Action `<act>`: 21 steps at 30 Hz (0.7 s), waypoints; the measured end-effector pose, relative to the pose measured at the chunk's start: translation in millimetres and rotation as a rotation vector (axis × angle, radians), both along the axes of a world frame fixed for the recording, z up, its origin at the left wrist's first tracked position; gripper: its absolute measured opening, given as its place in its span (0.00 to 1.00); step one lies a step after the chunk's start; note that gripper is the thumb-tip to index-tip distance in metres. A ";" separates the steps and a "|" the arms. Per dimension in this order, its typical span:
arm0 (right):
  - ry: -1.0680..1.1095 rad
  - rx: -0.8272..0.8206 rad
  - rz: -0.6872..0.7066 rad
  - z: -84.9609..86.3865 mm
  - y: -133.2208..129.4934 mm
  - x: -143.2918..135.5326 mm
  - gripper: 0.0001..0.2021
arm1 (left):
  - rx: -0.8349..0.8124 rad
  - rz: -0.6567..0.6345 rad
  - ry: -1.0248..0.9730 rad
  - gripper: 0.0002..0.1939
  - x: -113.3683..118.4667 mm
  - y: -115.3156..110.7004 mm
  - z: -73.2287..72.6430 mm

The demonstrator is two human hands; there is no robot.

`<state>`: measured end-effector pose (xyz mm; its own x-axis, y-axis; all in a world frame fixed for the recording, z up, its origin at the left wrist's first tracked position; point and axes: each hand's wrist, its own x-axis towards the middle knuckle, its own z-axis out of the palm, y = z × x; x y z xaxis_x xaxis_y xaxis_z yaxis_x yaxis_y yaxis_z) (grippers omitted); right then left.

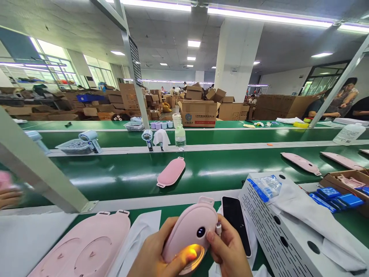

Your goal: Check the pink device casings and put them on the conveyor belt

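The left hand (154, 256) and right hand (229, 252) clasp the pink oval device (188, 231) between them; its long axis tilts up-right, away from the body; the glowing end lies under the left thumb.

With the green conveyor belt (201, 169) taken as the landmark, the following are counted. Three pink oval devices are seen lying on the belt: one (171, 172) at its middle and two (301, 162) (343, 160) toward its right end. A fourth pink device (191, 231) is held on the near side of the belt between two hands, the left hand (155, 256) and the right hand (229, 252). One black phone (235, 224) is counted just beside it. One large pink moulded tray (83, 246) is seen on the near side, to the left. One clear bottle (180, 136) is counted beyond the belt. Two white handheld fans (90, 139) (148, 138) are counted beyond the belt, and a third is only partly seen. Several blue packs (336, 198) are seen at the right, too overlapped to be counted.
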<state>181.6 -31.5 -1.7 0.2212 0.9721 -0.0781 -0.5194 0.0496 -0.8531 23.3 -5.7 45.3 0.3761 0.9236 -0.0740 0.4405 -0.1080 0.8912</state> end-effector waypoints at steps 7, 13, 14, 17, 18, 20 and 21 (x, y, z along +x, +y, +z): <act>0.191 -0.064 -0.044 9.6 2.3 8.4 0.24 | 0.119 -0.272 0.003 0.33 -14.0 100.2 0.8; 0.171 -0.065 -0.098 2.1 9.6 11.8 0.23 | 0.297 -0.045 0.400 0.34 -25.5 185.6 -54.7; 0.175 -0.065 -0.115 1.7 10.4 12.2 0.23 | 0.306 -0.042 0.422 0.30 -26.0 189.8 -60.7; 0.188 -0.075 -0.164 1.6 11.0 14.0 0.22 | 0.351 0.057 0.411 0.18 -26.3 191.3 -58.3; 0.192 -0.081 -0.177 1.3 10.8 15.1 0.21 | 0.362 0.101 0.385 0.16 -26.5 189.2 -50.5; 0.191 -0.091 -0.194 0.1 10.2 18.5 0.19 | 0.379 0.178 0.286 0.13 -28.4 181.2 -27.4; 0.191 -0.091 -0.197 -0.6 10.0 20.8 0.19 | 0.383 0.214 0.212 0.12 -30.5 174.9 -13.6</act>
<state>202.4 -21.5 -2.3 0.3778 0.8991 -0.2210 -0.6587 0.0933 -0.7466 -7.2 169.2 31.6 0.1881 0.9544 0.2319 0.6560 -0.2978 0.6935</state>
